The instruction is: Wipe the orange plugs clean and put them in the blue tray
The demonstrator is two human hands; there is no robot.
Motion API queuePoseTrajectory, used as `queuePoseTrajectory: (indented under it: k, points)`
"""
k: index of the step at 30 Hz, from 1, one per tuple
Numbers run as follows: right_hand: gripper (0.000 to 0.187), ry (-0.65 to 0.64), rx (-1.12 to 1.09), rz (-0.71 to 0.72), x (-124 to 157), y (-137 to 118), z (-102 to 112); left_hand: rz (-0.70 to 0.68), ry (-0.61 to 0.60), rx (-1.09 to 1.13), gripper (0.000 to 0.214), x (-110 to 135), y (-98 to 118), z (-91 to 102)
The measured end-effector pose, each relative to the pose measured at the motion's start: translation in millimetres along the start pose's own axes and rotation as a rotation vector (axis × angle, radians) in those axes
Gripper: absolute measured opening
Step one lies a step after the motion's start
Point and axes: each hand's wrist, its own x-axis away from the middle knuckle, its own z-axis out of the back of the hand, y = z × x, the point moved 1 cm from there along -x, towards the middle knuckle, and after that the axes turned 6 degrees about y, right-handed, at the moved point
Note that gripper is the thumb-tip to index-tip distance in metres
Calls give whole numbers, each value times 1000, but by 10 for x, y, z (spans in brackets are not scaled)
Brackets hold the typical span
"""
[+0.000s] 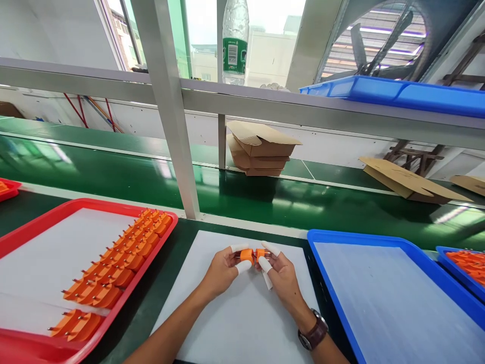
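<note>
Above a white sheet, my left hand pinches an orange plastic piece between thumb and fingers. Close beside it, my right hand grips a second orange plastic piece. The two pieces face each other end to end; whether they touch is too small to tell. White finger cots cover several fingertips on both hands. To the left, a red tray holds rows of similar orange pieces with metal pins sticking out. On the right lies a blue tray lined with a pale sheet.
Another blue tray with orange parts stands at the far right, and a red tray at the far left. A grey metal frame rises behind the bench. Cardboard boxes rest on the green conveyor. A bottle stands on the crossbar.
</note>
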Motion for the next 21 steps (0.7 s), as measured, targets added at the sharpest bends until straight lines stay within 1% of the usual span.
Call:
queuePoseTrajectory:
  k: [3,7,10,12,16,18,21]
  points:
    - [39,-51,80,48,14,-40,3,-5,-36,-36,49,-13,-8,22]
    - [26,-139,253,248,35,-182,-7,-23,-63,-140,50,-19,-7,62]
    - [26,-211,378,338,32,-216,2,-24,-72,-212,49,-22,-9,89]
    - [29,-233,427,336,23,-185,21,-26,-90,-240,48,-25,-8,103]
    - [27,-210,453,256,9,-124,54,-42,-116,-263,46,-31,10,118]
    - [24,-244,466,269,11,-146,54,-43,-126,-270,44,-33,17,120]
    - [24,-315,512,328,21,-222,49,-45,-142,-298,42,-35,13,123]
